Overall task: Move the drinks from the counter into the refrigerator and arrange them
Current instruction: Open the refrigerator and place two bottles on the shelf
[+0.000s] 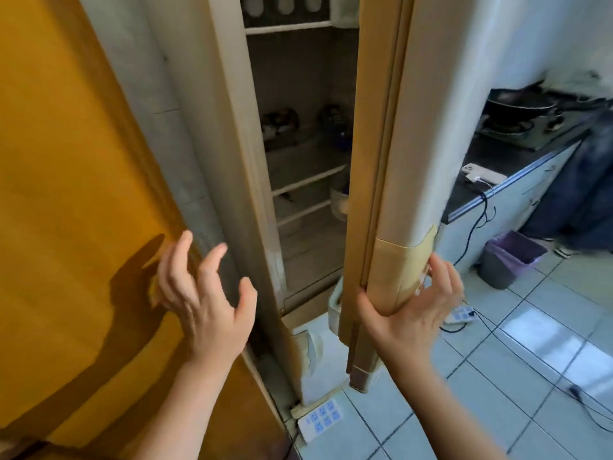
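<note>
Head view, angled down at a tall cream refrigerator [232, 134], its cream door [418, 127] standing partway open. Right hand [411, 313] wrapped round the door's near edge low down, thumb on the inner side, fingers curled onto a tan taped patch [394, 270]. Left hand [205, 303] holding nothing, fingers spread and loosely bent, just beside a mustard-yellow panel [66, 194]; contact with it impossible to judge. Inside, dim pale shelves [308, 175]; on one of them two dark rounded items [278, 122], too murky to name as drinks. Top of the interior cropped by the frame edge. Off to the right, a black worktop [491, 171] carrying a dark wok [520, 104], its far end blurred. Down on the pale tiled floor, a grey bin with purple liner [507, 260].
</note>
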Demonstrator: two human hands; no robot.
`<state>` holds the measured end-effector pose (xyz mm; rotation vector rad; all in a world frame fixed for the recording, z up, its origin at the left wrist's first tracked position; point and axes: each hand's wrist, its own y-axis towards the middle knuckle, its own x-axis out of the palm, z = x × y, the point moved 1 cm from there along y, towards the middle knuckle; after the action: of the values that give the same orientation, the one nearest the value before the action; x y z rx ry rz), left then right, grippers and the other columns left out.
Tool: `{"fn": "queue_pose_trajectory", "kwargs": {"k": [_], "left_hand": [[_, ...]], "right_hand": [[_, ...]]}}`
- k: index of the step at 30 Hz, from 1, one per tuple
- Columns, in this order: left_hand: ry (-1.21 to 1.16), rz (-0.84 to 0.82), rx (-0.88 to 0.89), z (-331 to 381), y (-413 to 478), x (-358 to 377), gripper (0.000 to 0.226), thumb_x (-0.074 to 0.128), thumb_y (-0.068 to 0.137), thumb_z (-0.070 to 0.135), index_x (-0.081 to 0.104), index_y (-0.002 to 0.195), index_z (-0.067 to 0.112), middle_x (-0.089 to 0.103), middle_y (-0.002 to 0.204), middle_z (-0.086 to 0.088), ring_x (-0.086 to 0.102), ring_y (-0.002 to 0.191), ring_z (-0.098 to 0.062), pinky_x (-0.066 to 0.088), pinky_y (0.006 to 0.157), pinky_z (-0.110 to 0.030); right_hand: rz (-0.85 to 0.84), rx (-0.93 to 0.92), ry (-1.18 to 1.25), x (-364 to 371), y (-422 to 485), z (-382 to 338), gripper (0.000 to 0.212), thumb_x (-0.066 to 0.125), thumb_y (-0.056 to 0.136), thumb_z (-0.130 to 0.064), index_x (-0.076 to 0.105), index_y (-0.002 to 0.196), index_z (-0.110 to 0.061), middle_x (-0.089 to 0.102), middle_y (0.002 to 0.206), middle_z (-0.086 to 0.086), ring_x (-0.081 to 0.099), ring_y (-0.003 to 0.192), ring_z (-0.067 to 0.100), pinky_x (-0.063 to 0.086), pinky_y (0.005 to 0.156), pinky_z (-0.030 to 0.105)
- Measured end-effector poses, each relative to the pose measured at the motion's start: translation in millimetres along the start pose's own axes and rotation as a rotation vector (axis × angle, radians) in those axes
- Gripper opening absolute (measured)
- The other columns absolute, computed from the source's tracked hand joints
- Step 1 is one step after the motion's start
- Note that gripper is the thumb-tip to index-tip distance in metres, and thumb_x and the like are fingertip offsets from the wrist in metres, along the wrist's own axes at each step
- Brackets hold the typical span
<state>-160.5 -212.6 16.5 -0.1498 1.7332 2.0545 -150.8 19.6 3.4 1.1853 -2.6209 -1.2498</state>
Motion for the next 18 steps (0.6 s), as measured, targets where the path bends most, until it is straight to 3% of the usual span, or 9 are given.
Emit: {"fn": "queue_pose_trajectory", "kwargs": {"k": [4,8,11,15,18], "left_hand": [[-0.197,-0.244,-0.026,49,1,31,0.044,0.054,0.082,0.032,0.046,0.121,0.013,0.039,0.138,-0.017,0.035,0.126,-0.034,0.03,0.105,-0.045],[-0.392,-0.472,-0.062,103,0,57,0.056,0.048,0.081,0.035,0.044,0.132,0.011,0.033,0.146,-0.012,0.026,0.133,-0.023,0.033,0.105,-0.049],[-0.522,-0.567,-0.02,142,-1,71,0.062,0.045,0.084,0.036,0.035,0.141,0.014,0.025,0.152,-0.008,0.02,0.14,-0.02,0.026,0.111,-0.045],[-0.607,-0.625,0.109,187,0,85,0.066,0.044,0.087,0.037,0.03,0.145,0.008,0.024,0.154,-0.01,0.025,0.14,-0.029,0.024,0.114,-0.043],[-0.611,-0.661,0.178,210,-1,96,0.07,0.046,0.087,0.038,0.026,0.147,0.008,0.017,0.157,-0.008,0.019,0.142,-0.028,0.014,0.116,-0.035]], "right_hand": [[0.034,-0.018,-0.014,-38,4,21,0.085,0.064,0.061,-0.049,0.033,0.131,-0.011,0.041,0.119,0.023,0.033,0.118,0.028,0.026,0.104,0.025],[0.013,-0.082,-0.041,-83,16,55,0.085,0.069,0.062,-0.048,0.038,0.13,-0.007,0.041,0.119,0.012,0.037,0.115,0.018,0.045,0.086,0.043],[0.002,-0.091,-0.085,-120,24,81,0.084,0.069,0.066,-0.048,0.043,0.129,0.002,0.045,0.123,0.008,0.04,0.116,0.014,0.048,0.082,0.036],[0.113,0.026,-0.015,-159,22,111,0.076,0.064,0.071,-0.04,0.038,0.13,0.0,0.039,0.129,-0.017,0.047,0.115,0.012,0.046,0.085,0.026],[0.219,0.205,0.05,-178,22,131,0.061,0.056,0.074,-0.04,0.039,0.128,-0.017,0.042,0.127,-0.01,0.048,0.114,0.018,0.044,0.09,0.025]]}}
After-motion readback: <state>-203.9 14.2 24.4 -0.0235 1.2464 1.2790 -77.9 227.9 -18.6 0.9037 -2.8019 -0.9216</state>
